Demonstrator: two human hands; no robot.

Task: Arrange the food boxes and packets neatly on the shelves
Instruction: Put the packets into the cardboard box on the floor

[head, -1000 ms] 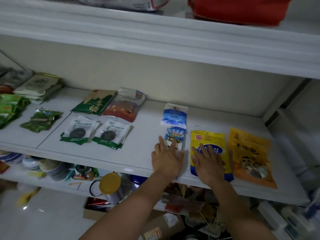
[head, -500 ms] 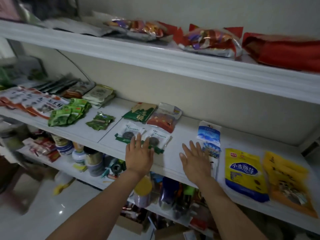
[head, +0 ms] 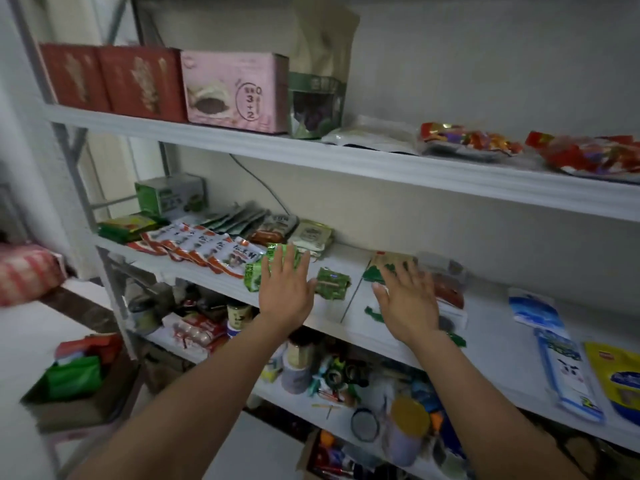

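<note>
My left hand (head: 284,292) is flat and open with spread fingers over the stack of light-green packets (head: 258,275) on the middle shelf (head: 332,315). My right hand (head: 408,299) is open too, over the white-and-green packets (head: 375,311) beside the dark-green packet (head: 381,268). A small dark-green packet (head: 333,283) lies between my hands. A row of red-and-white packets (head: 201,249) fans out to the left. Blue-and-white packets (head: 535,308) and a yellow packet (head: 620,377) lie at the right. The top shelf holds red boxes (head: 114,79), a pink box (head: 235,93) and a green pouch (head: 317,88).
Red snack bags (head: 471,142) lie on the top shelf at the right. The lower shelf (head: 304,407) is crowded with jars, cups and tape. A cardboard box with a green bag (head: 74,389) stands on the floor at the left, beside the shelf's metal frame (head: 74,161).
Both hands have slid left along the middle shelf, from the blue and yellow packets to the green ones. The view has swung left and up, showing the top shelf's boxes.
</note>
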